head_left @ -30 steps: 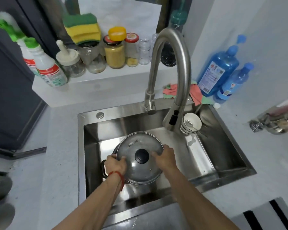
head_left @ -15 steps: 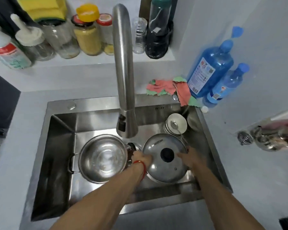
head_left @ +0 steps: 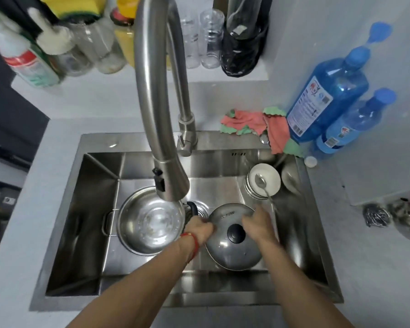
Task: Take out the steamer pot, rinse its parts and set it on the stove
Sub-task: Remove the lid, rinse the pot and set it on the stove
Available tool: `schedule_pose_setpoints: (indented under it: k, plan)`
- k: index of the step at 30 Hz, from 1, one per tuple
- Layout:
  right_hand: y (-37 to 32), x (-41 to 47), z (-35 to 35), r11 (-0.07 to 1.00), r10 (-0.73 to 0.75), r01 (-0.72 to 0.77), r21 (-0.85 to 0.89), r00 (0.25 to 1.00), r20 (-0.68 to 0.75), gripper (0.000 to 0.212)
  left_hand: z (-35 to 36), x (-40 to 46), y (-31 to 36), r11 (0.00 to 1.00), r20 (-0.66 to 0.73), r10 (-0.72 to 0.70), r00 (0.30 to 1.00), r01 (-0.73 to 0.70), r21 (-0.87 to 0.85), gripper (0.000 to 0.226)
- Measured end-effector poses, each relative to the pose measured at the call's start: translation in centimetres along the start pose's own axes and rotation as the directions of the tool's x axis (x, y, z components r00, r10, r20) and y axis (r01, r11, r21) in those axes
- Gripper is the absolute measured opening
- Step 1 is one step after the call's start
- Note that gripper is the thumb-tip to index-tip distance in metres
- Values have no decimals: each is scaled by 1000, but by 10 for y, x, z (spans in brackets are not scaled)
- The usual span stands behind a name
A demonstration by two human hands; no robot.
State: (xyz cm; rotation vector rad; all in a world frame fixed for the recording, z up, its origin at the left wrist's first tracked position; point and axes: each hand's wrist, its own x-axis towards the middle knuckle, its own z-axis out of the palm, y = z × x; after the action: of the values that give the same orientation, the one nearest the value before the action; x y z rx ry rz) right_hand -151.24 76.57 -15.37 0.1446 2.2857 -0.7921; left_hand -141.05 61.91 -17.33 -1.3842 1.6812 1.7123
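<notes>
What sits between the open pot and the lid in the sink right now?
In the head view, the left hand and the pot's black handle fill the gap between pot and lid; the drain lies just behind.

Sink (head_left: 64,223) set into the counter (head_left: 376,268), faucet (head_left: 161,110) rising from the back rim and arching forward over the basin. Inside, pot (head_left: 149,221) at left-centre, right under the spout. Lid (head_left: 234,237) just to its right on the sink floor, left hand (head_left: 199,229) at the lid's left edge, right hand (head_left: 258,221) over its upper right. Stacked bowls (head_left: 263,181) behind the lid toward the back right corner, spoon (head_left: 262,183) lying in the top one. Cloth (head_left: 258,124) draped on the back rim, right of the faucet. Two bottles (head_left: 327,98) further right against the wall. Shelf (head_left: 137,76) behind the sink, lined with jars (head_left: 97,50). Scrubber (head_left: 375,217) off on the counter at far right.
</notes>
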Motion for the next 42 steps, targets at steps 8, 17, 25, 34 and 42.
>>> schedule_pose_setpoints:
  k: [8,17,25,34,42]
  plan:
    - [-191,-43,-11,786,-616,618,-19,786,49,36,-156,-20,-17,861,-421,450,787,-258,439,17]
    - [-225,-50,-38,719,-646,690,-88,709,284,36,-256,33,-79,990,-375,-57,925,100,97,41]
    - [-212,-13,-39,747,-586,663,-46,689,427,55,-239,16,-71,984,-312,-1,950,-55,-168,20]
    - [-146,-39,-29,859,-497,465,212,858,132,44,-223,-21,-22,982,-421,181,889,-189,22,35]
    - [-79,-94,30,967,-231,206,151,959,165,24,-184,-82,33,891,-407,453,793,-385,241,21]
